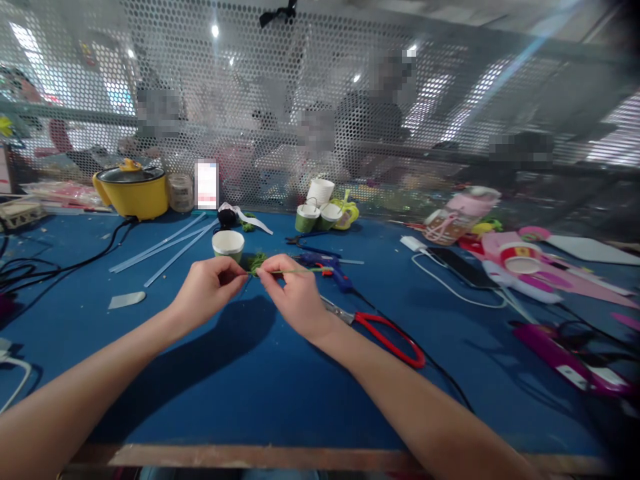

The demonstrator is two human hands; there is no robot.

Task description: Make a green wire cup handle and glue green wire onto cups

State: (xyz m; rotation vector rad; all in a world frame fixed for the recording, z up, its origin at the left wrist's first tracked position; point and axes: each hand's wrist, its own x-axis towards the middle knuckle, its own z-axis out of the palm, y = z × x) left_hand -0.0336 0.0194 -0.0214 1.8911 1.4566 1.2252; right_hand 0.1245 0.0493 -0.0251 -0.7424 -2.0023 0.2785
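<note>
Above the blue tabletop, my left hand (213, 287) and my right hand (295, 297) meet almost fingertip to fingertip. Each is closed in a pinch. A thin green strand (309, 271) runs between them and sticks out past my right hand; whether it is yarn or wire I cannot tell. Just behind the fingertips lies a tangle of green yarn (258, 260). A white paper cup with a green lower part (229, 245) stands behind my left hand. Beyond my right hand is a blue glue gun (340, 275) with an orange trigger. Red-handled scissors (390, 337) lie partly under my right forearm.
Clear glue sticks (165, 250) and a yellow electric pot (134, 190) are at the left. Small cups (319, 212) are grouped at the back, with pliers (303, 239) before them. A cabled phone (463, 267) and purple power strip (570, 357) occupy the right. Perforated metal (280, 100) closes the back.
</note>
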